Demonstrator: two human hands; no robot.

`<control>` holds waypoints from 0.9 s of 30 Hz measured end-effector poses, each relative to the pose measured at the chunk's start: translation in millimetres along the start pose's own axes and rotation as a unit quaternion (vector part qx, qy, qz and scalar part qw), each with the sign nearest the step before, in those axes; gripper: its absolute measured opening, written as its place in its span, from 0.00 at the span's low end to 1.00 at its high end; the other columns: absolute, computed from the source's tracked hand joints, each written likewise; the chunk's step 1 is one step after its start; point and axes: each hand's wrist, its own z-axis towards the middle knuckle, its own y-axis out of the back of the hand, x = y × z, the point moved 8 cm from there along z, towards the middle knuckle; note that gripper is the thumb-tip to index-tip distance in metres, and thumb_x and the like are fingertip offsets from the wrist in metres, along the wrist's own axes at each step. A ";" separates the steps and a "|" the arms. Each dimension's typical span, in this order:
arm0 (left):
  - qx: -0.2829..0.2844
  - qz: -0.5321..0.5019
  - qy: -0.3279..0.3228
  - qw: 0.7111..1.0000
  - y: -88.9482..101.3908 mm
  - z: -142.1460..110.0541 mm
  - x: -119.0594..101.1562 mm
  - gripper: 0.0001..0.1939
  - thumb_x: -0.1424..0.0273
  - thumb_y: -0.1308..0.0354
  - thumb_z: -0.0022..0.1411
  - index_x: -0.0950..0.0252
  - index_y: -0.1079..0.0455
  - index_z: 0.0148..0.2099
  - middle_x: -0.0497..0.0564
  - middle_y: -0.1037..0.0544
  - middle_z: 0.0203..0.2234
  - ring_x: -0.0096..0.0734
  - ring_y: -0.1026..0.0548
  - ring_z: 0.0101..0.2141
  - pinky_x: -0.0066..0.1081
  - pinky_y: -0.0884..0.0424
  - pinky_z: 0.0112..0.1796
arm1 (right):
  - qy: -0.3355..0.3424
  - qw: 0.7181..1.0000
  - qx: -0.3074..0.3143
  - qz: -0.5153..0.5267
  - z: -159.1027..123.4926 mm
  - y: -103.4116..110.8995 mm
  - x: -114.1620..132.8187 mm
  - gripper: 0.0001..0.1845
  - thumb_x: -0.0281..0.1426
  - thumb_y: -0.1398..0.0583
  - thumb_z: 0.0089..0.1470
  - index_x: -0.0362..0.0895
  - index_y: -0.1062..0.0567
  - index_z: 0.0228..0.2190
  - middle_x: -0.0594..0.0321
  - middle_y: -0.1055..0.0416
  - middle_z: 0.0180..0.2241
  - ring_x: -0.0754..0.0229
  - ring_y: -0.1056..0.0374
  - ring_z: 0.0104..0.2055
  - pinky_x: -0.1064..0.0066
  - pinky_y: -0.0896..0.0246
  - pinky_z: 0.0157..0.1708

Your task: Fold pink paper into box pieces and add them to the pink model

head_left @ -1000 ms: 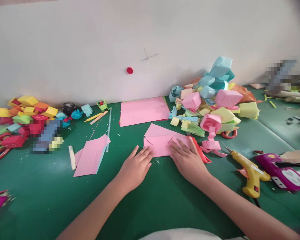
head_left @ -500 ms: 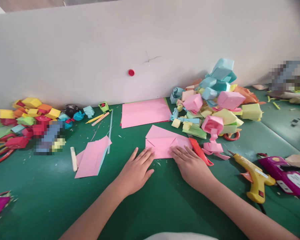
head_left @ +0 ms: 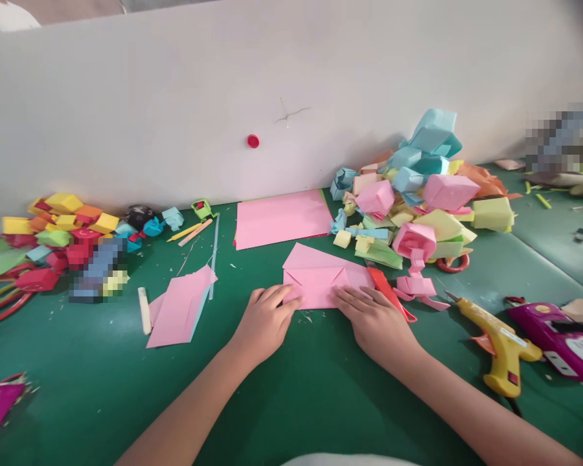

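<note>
In the middle of the table lies a folded pink paper, with creased triangular corners on its front flap and a wider layer showing behind. My left hand is at its lower left corner, thumb and fingers brought together on the edge. Lying flat, my right hand presses on the lower right part with its fingers stretched out. Right beside that hand is a red-handled cutter, partly hidden by it.
Pink sheets lie at the white partition. Folded pink pieces and a whitish stick are at left. Paper shapes pile up at left and right. A yellow glue gun and purple device lie right.
My left hand's fingers have bent, and its thumb has come up to the paper's corner. The right hand stays flat in nearly the same place.
</note>
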 end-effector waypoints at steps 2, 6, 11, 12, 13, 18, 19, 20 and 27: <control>-0.012 -0.003 -0.005 1.000 -0.1 1.0 0.7 0.20 0.77 0.51 0.71 0.56 0.25 0.57 0.53 0.25 0.58 0.43 0.29 0.57 0.44 0.33 0.49 | -0.004 1.000 -0.003 0.001 0.5 2.5 0.5 0.32 0.14 0.49 0.53 0.45 0.24 0.55 0.62 0.26 0.56 0.54 0.28 0.57 0.55 0.38 0.58; -0.022 -0.001 -0.012 1.000 0.5 1.5 0.7 0.19 0.77 0.50 0.71 0.56 0.24 0.56 0.52 0.24 0.57 0.43 0.27 0.55 0.45 0.32 0.49 | -0.020 1.000 -0.016 0.006 1.1 8.4 0.3 0.27 0.17 0.48 0.56 0.45 0.22 0.52 0.61 0.24 0.54 0.55 0.26 0.54 0.57 0.40 0.56; -0.024 0.003 -0.031 0.999 3.2 2.4 -2.7 0.20 0.78 0.52 0.71 0.58 0.24 0.55 0.51 0.22 0.55 0.41 0.26 0.55 0.45 0.31 0.49 | -0.020 0.999 -0.041 0.012 1.2 15.3 1.7 0.24 0.18 0.47 0.59 0.46 0.21 0.50 0.61 0.22 0.52 0.55 0.25 0.52 0.57 0.41 0.54; -0.025 0.007 -0.039 0.999 3.5 2.5 -4.3 0.20 0.78 0.52 0.71 0.58 0.24 0.55 0.51 0.22 0.55 0.40 0.25 0.55 0.45 0.31 0.49 | -0.019 0.999 -0.043 0.011 1.0 15.9 2.0 0.24 0.18 0.47 0.58 0.46 0.20 0.49 0.61 0.22 0.52 0.55 0.25 0.52 0.57 0.41 0.53; -0.026 0.012 -0.046 0.999 3.5 2.5 -6.1 0.20 0.78 0.52 0.71 0.59 0.24 0.55 0.51 0.21 0.54 0.41 0.25 0.55 0.45 0.30 0.49 | -0.019 0.999 -0.044 0.010 0.6 16.2 2.1 0.24 0.18 0.46 0.58 0.46 0.20 0.49 0.61 0.22 0.51 0.55 0.24 0.52 0.57 0.40 0.52; -0.029 0.053 -0.063 0.996 -4.5 -3.1 -12.9 0.21 0.82 0.54 0.69 0.64 0.25 0.55 0.55 0.22 0.55 0.44 0.26 0.57 0.46 0.29 0.51 | -0.009 0.998 -0.057 0.012 -3.4 16.8 3.3 0.22 0.18 0.46 0.60 0.46 0.20 0.48 0.62 0.21 0.50 0.57 0.23 0.49 0.59 0.41 0.50; -0.028 0.063 -0.064 0.996 -7.0 -5.2 -13.1 0.22 0.83 0.54 0.68 0.64 0.26 0.56 0.56 0.23 0.55 0.44 0.26 0.58 0.46 0.29 0.51 | -0.002 0.998 -0.060 0.009 -4.6 16.4 4.1 0.22 0.18 0.47 0.60 0.45 0.20 0.48 0.62 0.21 0.50 0.57 0.23 0.49 0.59 0.41 0.51; -0.027 0.071 -0.066 0.995 -9.0 -7.2 -12.9 0.23 0.84 0.55 0.67 0.65 0.26 0.56 0.56 0.23 0.55 0.44 0.26 0.58 0.46 0.29 0.52 | 0.007 0.998 -0.062 0.004 -6.0 15.8 5.2 0.22 0.17 0.47 0.61 0.44 0.21 0.49 0.61 0.21 0.50 0.57 0.23 0.50 0.58 0.41 0.51; -0.040 0.025 -0.050 0.998 6.9 -1.0 -34.9 0.22 0.81 0.55 0.67 0.68 0.27 0.56 0.58 0.22 0.54 0.47 0.26 0.56 0.51 0.32 0.57 | 0.079 0.995 -0.037 -0.056 -13.1 7.7 9.9 0.24 0.17 0.48 0.59 0.37 0.24 0.53 0.54 0.24 0.55 0.54 0.26 0.54 0.58 0.40 0.53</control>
